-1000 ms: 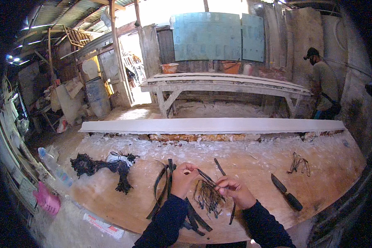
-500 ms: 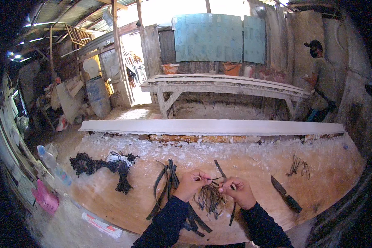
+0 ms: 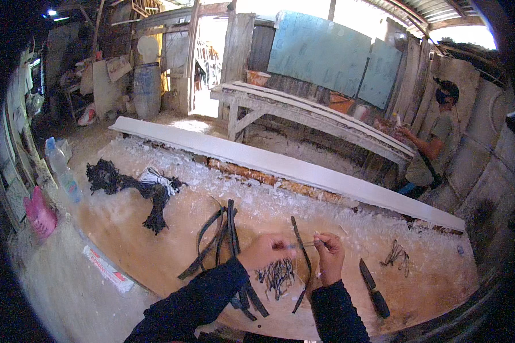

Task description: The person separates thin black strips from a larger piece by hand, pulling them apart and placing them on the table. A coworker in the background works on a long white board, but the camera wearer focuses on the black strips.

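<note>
A thin dark strand (image 3: 304, 246) runs between my two hands over the wooden table. My left hand (image 3: 267, 252) pinches it at one end, slightly blurred. Upright with its fingertips together, my right hand (image 3: 331, 258) grips the other end. Just below the left hand lies a pile of short thin dark cords (image 3: 276, 279). Long flat black strips (image 3: 228, 237) are spread left of my left hand, partly under its forearm. A single black strip (image 3: 304, 260) lies between the hands. To the right rests a knife (image 3: 375, 289) with a black handle.
A bundle of thin strands (image 3: 397, 256) lies right of the knife. Black knotted cords (image 3: 154, 214) and a white cord bundle (image 3: 156, 179) lie left. A long white beam (image 3: 269, 166) lines the table's far edge. One person (image 3: 438, 137) stands at a whitish bench (image 3: 320, 117).
The whole view has tilted. My hands have moved apart, drawing the strand between them, and my right hand has turned upright. The far person has turned toward the bench.
</note>
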A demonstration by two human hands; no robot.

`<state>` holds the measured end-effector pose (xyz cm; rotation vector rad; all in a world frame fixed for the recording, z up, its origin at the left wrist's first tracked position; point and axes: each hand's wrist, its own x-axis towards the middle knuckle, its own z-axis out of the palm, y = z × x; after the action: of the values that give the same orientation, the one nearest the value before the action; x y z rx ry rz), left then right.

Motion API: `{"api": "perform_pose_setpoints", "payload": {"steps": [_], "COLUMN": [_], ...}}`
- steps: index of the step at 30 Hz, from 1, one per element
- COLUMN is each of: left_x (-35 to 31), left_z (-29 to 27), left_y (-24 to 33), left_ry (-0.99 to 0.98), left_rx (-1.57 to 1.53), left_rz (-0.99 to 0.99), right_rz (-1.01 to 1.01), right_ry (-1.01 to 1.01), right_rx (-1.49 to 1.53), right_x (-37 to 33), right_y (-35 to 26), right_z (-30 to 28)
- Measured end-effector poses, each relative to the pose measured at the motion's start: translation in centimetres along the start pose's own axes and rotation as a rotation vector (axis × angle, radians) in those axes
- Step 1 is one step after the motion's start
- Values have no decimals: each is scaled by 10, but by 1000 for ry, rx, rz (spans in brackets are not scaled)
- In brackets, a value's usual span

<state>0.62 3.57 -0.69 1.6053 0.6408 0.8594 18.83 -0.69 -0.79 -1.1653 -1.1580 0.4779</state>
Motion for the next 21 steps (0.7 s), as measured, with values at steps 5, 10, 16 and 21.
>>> {"api": "perform_pose_setpoints", "payload": {"steps": [5, 10, 16, 21], "left_x": [9, 13, -10, -8], "left_z": [-34, -54, -47, -31], "left_y": [-11, -6, 31, 37], "left_ry": [428, 600, 52, -3], "left_rx": [114, 47, -614, -243], "left_rz": [37, 47, -250, -110], "right_rz": [127, 88, 152, 162], "right_ry": [-282, -757, -365, -262], "right_rx": [120, 129, 186, 16], "right_x": [-22, -49, -43, -32], "right_y": [-18, -56, -48, -29], "right_z": [15, 20, 21, 15]}}
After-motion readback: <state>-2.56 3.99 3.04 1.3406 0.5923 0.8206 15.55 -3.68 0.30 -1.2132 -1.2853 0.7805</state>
